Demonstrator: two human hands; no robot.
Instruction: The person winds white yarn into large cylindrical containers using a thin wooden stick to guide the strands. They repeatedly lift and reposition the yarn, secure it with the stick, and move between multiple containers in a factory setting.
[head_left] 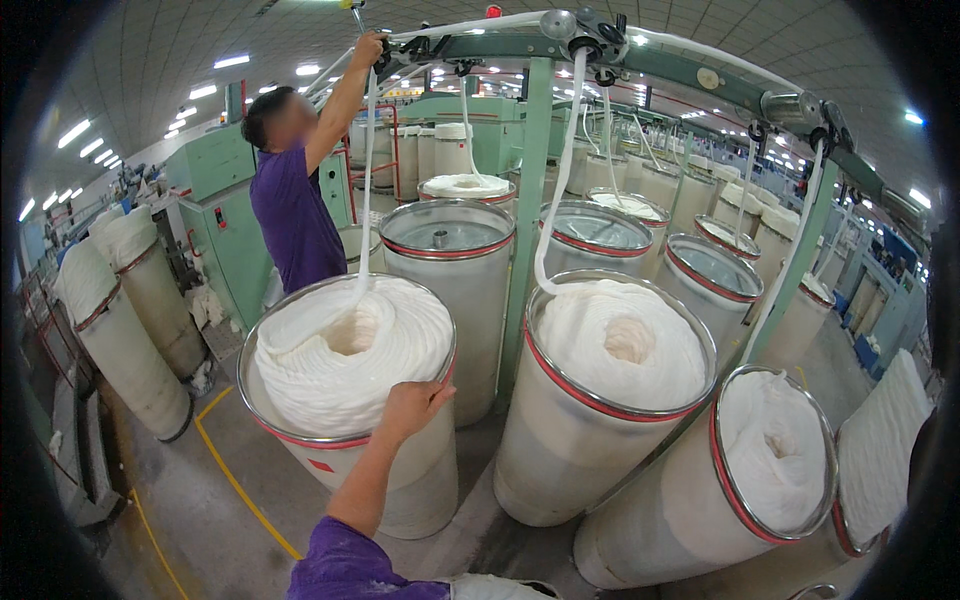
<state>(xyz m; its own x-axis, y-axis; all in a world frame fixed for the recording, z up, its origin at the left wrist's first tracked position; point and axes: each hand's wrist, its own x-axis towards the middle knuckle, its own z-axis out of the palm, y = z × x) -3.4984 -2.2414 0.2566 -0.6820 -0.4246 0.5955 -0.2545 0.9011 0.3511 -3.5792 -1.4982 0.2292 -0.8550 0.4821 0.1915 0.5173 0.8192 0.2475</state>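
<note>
Looking down, I see one hand (412, 403) of mine, and I cannot tell for sure whether it is the left or right; it comes up from six o'clock on a purple sleeve (345, 570) and rests on the metal rim of the nearest can (400, 480), fingers spread flat and open, clasping nothing; my other hand is out of view. The can stands on the floor (190, 500) at about seven o'clock, heaped with coiled white sliver (345, 350); a strand (367, 180) rises from the coil toward twelve o'clock. A co-worker in a purple shirt (295, 215) stands behind the can at eleven o'clock, one hand (368, 47) raised to the overhead rail (500, 45); a second full can (600, 420) stands just beside mine at three o'clock.
</note>
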